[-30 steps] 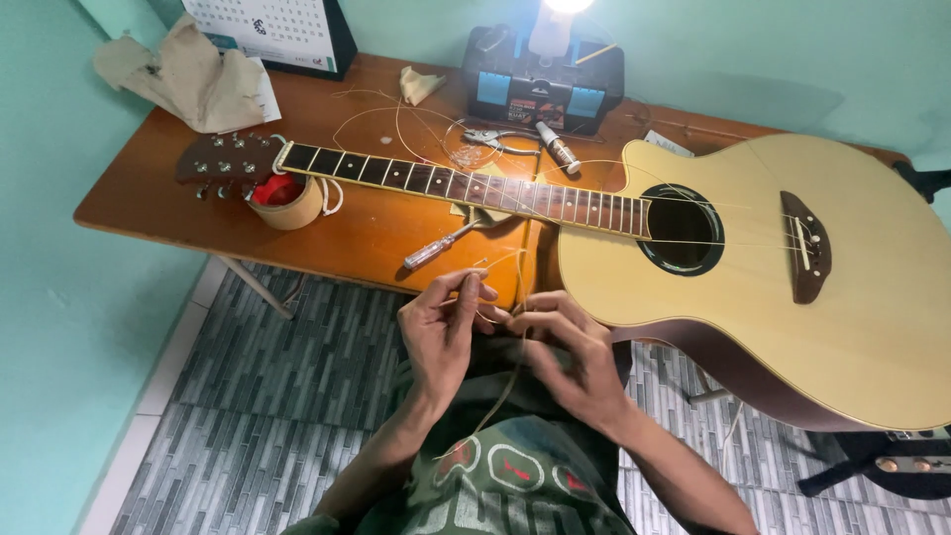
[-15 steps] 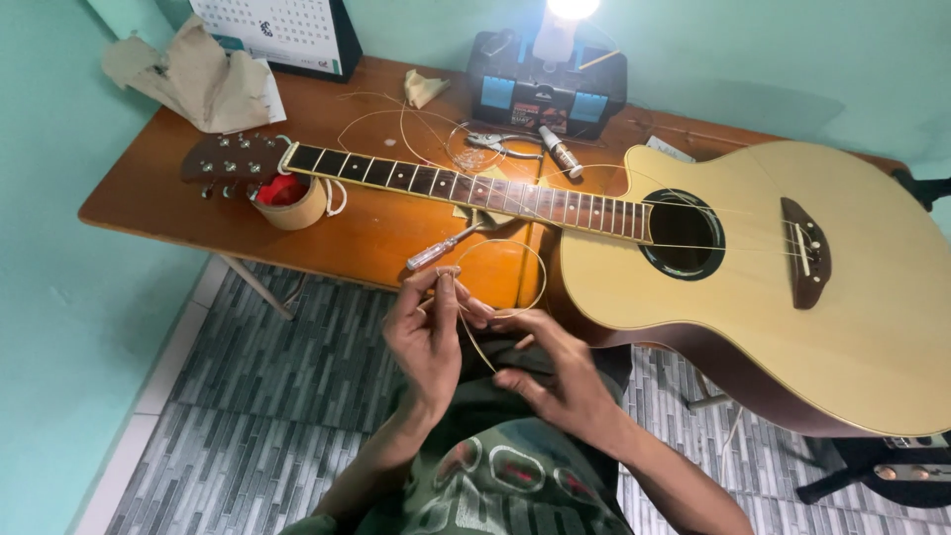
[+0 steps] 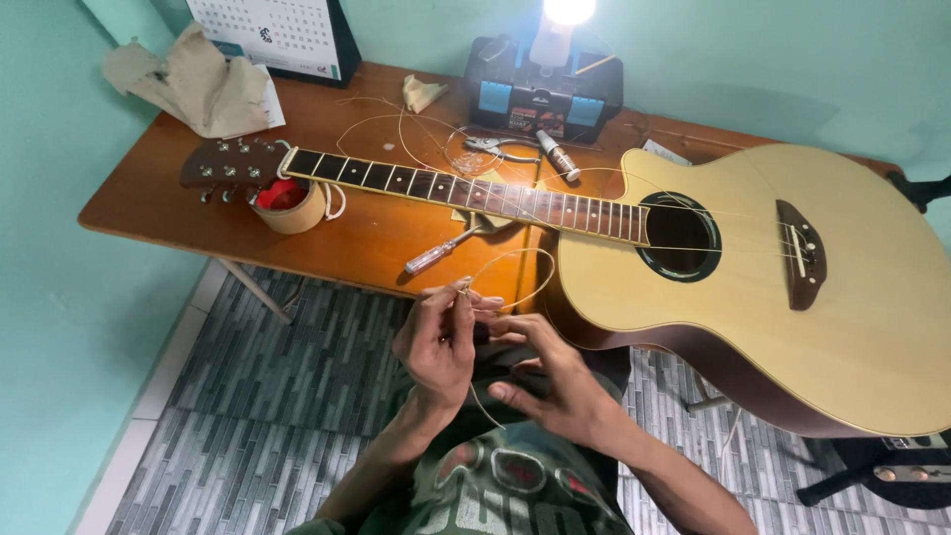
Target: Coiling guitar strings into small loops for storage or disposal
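Note:
An acoustic guitar (image 3: 763, 277) with a pale top lies across a wooden table (image 3: 337, 238), its headstock (image 3: 228, 168) at the left on a roll of tape (image 3: 292, 208). In front of the table's near edge, my left hand (image 3: 436, 347) pinches a thin guitar string (image 3: 515, 272) that loops up over the table edge. My right hand (image 3: 550, 381) sits just to the right and below, fingers curled around the same string where it hangs down.
On the table lie a screwdriver (image 3: 441, 253), pliers (image 3: 495, 147), a small tube (image 3: 558, 156), loose string coils, crumpled paper (image 3: 193, 84), a desk calendar (image 3: 277, 35) and a dark toolbox with a lit lamp (image 3: 545, 89). Grey tiled floor below.
Both hands have shifted slightly along the string; the left hand lifted its pinch toward the table edge, and the string's loop now stands higher.

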